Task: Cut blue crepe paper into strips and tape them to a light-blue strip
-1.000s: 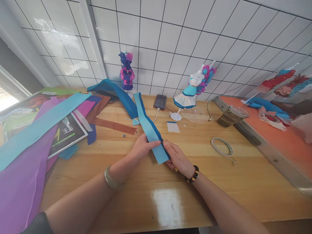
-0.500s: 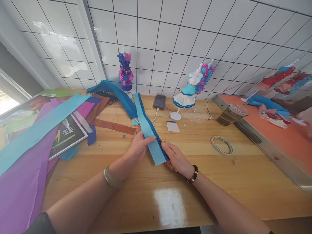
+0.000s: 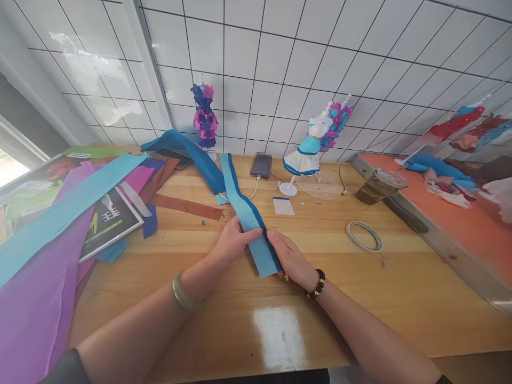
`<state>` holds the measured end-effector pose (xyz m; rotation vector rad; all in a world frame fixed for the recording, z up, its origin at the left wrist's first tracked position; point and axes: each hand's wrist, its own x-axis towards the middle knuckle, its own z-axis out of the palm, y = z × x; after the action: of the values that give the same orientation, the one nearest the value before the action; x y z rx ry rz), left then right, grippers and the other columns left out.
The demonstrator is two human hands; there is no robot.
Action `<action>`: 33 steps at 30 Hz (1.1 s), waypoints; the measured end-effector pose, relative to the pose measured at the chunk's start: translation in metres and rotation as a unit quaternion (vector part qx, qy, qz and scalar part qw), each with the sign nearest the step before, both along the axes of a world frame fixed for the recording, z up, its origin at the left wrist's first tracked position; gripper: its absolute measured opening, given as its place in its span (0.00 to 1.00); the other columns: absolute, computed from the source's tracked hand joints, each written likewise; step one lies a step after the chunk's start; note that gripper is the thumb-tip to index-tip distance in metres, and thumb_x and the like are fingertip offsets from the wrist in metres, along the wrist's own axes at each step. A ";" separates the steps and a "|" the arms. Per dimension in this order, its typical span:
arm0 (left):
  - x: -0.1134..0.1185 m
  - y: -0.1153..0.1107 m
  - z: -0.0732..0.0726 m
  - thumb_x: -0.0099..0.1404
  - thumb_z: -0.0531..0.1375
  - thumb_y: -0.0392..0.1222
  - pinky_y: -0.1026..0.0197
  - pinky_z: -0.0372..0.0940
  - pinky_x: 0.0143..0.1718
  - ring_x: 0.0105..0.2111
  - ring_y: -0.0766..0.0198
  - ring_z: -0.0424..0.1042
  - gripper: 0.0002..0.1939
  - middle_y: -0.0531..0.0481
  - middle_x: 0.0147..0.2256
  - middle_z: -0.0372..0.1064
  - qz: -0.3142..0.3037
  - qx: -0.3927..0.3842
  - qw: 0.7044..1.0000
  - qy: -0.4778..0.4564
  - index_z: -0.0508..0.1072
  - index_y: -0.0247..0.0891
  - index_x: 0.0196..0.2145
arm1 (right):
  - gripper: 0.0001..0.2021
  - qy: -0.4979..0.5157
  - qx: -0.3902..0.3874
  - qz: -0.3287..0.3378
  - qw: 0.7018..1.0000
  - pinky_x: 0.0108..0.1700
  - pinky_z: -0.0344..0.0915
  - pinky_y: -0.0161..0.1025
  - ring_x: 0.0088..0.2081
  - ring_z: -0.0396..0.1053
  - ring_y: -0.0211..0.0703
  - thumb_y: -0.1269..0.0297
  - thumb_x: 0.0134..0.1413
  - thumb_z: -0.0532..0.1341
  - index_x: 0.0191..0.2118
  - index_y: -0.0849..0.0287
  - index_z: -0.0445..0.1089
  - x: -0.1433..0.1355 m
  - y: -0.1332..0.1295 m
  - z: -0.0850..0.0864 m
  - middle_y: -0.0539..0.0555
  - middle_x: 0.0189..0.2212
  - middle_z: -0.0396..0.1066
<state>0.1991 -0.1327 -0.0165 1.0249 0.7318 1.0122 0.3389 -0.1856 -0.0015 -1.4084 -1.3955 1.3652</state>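
Note:
Between my hands lies a long light blue crepe paper strip (image 3: 245,210) with a dark blue band along its right edge. Its far end rests on the table near the back, and its near end is raised toward me. My left hand (image 3: 237,238) grips the strip from the left, thumb across the top and fingers partly hidden beneath. On the right edge, my right hand (image 3: 291,258) pinches the dark band, with its fingertips close to my left thumb. A dark teal paper strip (image 3: 196,160) curves behind the held one.
Coloured paper sheets (image 3: 52,298) and magazines (image 3: 114,224) cover the left side. Two small dressed figures, one purple (image 3: 206,120) and one white-skirted (image 3: 302,160), stand at the back. A tape roll (image 3: 364,236) and a lidded cup (image 3: 380,186) are on the right.
The near end of the strip has shifted slightly right and toward me. My left thumb has slid right to the dark band, closer to my right fingers.

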 end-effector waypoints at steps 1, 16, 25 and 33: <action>0.000 0.000 0.000 0.47 0.66 0.41 0.61 0.63 0.35 0.31 0.64 0.68 0.15 0.51 0.30 0.70 0.002 -0.002 1.000 0.000 0.67 0.36 0.33 | 0.18 0.001 0.000 -0.003 1.000 0.10 0.49 0.31 0.11 0.53 0.32 0.47 0.57 0.45 0.30 0.57 0.59 0.000 0.000 -0.001 0.44 0.15 0.55; -0.007 0.004 0.001 0.47 0.66 0.39 0.55 0.63 0.40 0.32 0.61 0.71 0.15 0.49 0.31 0.72 0.049 -0.049 0.995 -0.069 0.68 0.36 0.34 | 0.19 0.012 0.012 0.037 0.999 0.12 0.48 0.28 0.10 0.54 0.29 0.47 0.58 0.46 0.27 0.57 0.56 0.001 0.001 0.003 0.42 0.15 0.56; -0.017 0.015 0.002 0.44 0.67 0.36 0.59 0.65 0.37 0.32 0.64 0.70 0.16 0.51 0.31 0.72 0.119 -0.077 0.983 -0.119 0.70 0.35 0.33 | 0.22 -0.010 -0.042 -0.031 0.999 0.12 0.50 0.29 0.11 0.54 0.29 0.45 0.56 0.45 0.35 0.60 0.62 0.018 0.009 0.006 0.47 0.19 0.64; -0.014 0.015 -0.003 0.44 0.68 0.37 0.56 0.66 0.38 0.31 0.62 0.71 0.16 0.49 0.31 0.73 0.098 -0.075 0.989 -0.079 0.70 0.34 0.32 | 0.19 0.060 0.038 -0.097 0.993 0.16 0.48 0.29 0.15 0.48 0.28 0.47 0.57 0.46 0.43 0.56 0.61 0.026 0.010 0.005 0.44 0.20 0.56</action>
<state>0.1847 -0.1181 -0.0198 0.7435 0.7750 1.1751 0.3652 -0.1756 0.0040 -1.3520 -1.1874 1.2367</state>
